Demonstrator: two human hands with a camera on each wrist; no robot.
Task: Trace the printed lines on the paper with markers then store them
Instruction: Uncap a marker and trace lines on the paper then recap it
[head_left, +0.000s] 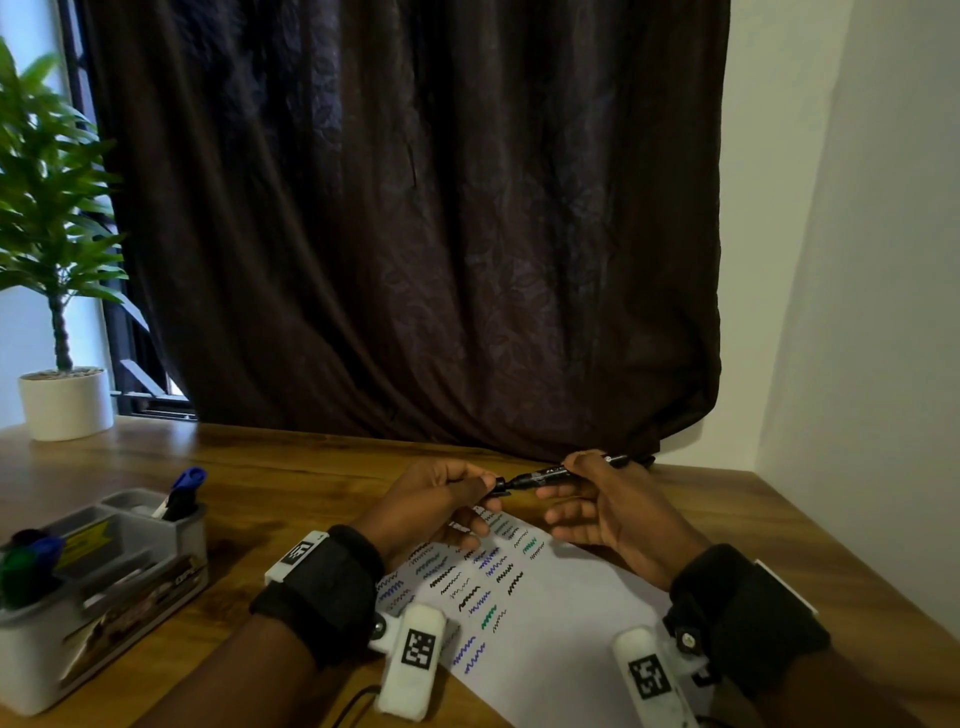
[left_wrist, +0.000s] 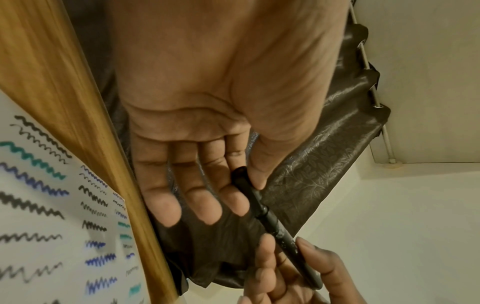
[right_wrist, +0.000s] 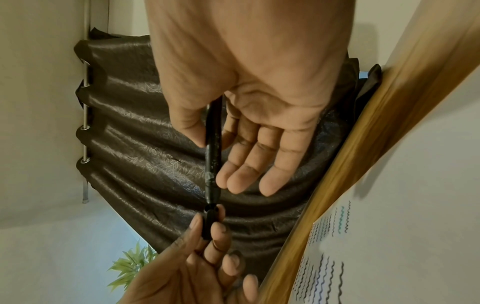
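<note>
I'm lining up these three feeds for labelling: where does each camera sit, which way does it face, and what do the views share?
Head: worn on the head, looking forward and down at the table, the paper, both wristbanded forearms and the dark curtain.
Left wrist: under the left hand, looking along the palm to fingers pinching the cap.
Right wrist: under the right hand, looking along the palm gripping the black marker.
Shared: both wrist views show the marker, the opposite hand's fingers, curtain, paper.
</note>
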